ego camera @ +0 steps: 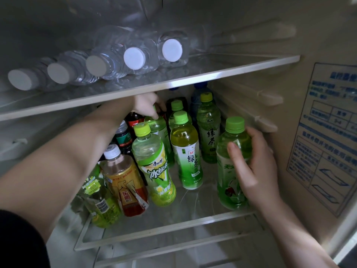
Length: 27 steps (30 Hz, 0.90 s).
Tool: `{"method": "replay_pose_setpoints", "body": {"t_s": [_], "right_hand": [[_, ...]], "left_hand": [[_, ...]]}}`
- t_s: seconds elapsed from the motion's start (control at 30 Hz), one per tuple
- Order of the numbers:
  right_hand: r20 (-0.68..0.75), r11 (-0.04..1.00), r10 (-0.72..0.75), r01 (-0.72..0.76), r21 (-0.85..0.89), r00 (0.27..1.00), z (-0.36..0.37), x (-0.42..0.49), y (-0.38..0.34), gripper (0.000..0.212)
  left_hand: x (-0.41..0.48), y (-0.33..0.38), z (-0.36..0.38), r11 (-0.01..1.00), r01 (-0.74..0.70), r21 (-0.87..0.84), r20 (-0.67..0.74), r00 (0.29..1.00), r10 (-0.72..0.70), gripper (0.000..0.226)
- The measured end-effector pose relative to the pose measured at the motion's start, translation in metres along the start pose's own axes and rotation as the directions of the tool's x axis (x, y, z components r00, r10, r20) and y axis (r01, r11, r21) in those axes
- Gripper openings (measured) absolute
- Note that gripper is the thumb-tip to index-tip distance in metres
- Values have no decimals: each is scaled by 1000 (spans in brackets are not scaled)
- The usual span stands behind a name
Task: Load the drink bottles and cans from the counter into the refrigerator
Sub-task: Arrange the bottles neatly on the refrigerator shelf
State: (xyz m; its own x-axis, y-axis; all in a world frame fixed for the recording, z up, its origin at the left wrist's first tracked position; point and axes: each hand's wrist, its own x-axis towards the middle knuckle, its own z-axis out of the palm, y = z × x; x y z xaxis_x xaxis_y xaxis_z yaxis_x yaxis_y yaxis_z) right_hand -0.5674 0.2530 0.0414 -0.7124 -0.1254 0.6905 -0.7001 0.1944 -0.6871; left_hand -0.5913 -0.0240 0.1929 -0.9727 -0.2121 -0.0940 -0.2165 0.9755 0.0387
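The right hand [257,165] wraps the green bottle [231,144] at the shelf's [193,211] four o'clock and should ease it upright toward the row, while the left hand [146,105] pinches a rear bottle [159,130] at eleven o'clock steady.

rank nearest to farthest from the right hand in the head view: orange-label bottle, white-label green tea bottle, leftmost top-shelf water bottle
1. white-label green tea bottle, just left of the right hand
2. orange-label bottle, front left
3. leftmost water bottle, upper shelf
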Motion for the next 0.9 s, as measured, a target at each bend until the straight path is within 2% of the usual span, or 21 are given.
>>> {"method": "replay_pose_setpoints", "body": {"t_s": [0.17, 0.37, 0.53, 0.67, 0.73, 0.83, 0.9], "right_hand": [[-3, 1000, 6, -6, 4, 1000, 0, 1, 1, 53], [0, 1000, 21, -21, -12, 1000, -1, 1, -2, 55], [0, 1000, 22, -22, -16, 1000, 0, 1, -2, 56], [-6, 1000, 27, -27, -15, 1000, 1, 0, -2, 57], [-12, 999, 26, -26, -19, 1000, 1, 1, -1, 57], [-9, 1000, 28, -28, -9, 1000, 4, 0, 0, 58], [-11, 999, 35, -35, 3, 999, 5, 0, 1, 59]], "left_hand": [[-5, -1, -2, 995, 11, -99, 74, 997, -4, 31], [-7, -2, -1, 984, 21, -175, 97, 995, -4, 31], [-6, -5, 1, 987, 8, -161, 47, 999, 0, 34], [-12, -10, 3, 986, 21, -168, -68, 997, -33, 52], [-23, -8, 3, 981, 10, -195, -179, 983, -45, 49], [-55, 0, 9, 950, -71, -304, -377, 925, -52, 41], [-82, 9, 24, 916, -181, -359, -521, 853, -36, 35]]}}
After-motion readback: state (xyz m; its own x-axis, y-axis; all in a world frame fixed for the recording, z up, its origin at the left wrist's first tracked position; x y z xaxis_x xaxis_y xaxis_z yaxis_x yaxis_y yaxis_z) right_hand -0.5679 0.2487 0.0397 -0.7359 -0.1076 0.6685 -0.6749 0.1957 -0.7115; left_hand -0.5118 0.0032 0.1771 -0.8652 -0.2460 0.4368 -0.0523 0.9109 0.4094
